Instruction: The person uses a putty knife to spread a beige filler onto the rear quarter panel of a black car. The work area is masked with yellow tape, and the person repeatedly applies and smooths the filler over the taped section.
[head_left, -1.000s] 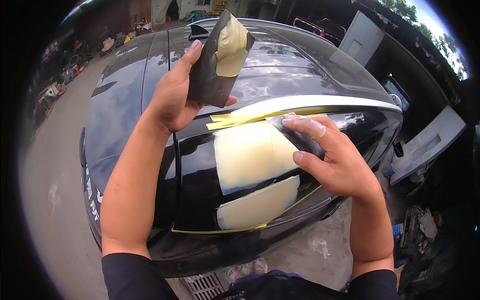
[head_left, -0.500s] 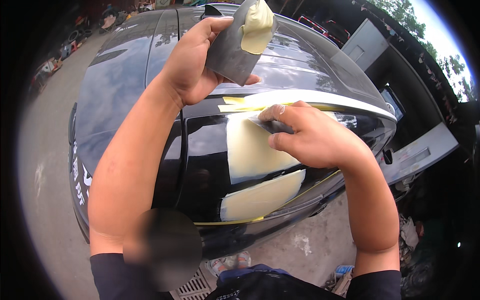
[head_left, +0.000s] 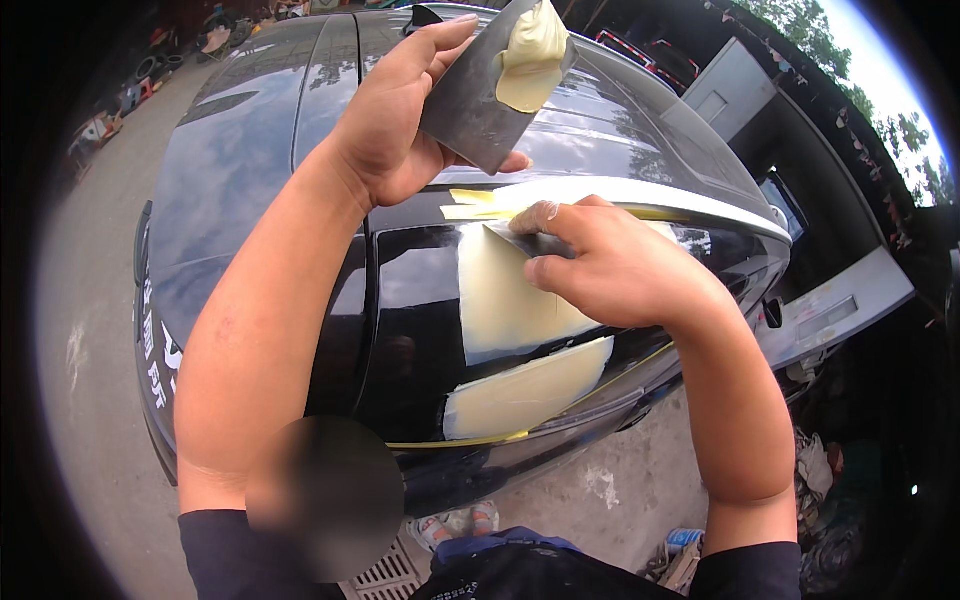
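My left hand point(head_left: 385, 140) grips a flat grey plate point(head_left: 465, 115) above the roof of a black car point(head_left: 415, 290). A thick lump of pale yellow body filler point(head_left: 532, 70) sits on the plate's far end. In my right hand point(head_left: 635, 265) is a dark, thin putty spreader point(head_left: 530, 241), its edge against the top of a smooth filler patch point(head_left: 500, 310) on the car's side. Below that lies a second filler patch point(head_left: 530, 392). Yellow masking tape point(head_left: 470, 212) runs just above the upper patch; my right fingers partly cover the spreader.
White masking point(head_left: 690, 198) follows the roof edge. More yellow tape point(head_left: 460, 442) runs low along the bodywork. A floor drain grate point(head_left: 385, 572) lies near my feet, with a blue can point(head_left: 684, 540) to the right. A pale panel point(head_left: 830, 315) stands beyond the car.
My right hand and the spreader have shifted slightly left along the top of the upper patch. My left hand and the plate have moved a little to the right.
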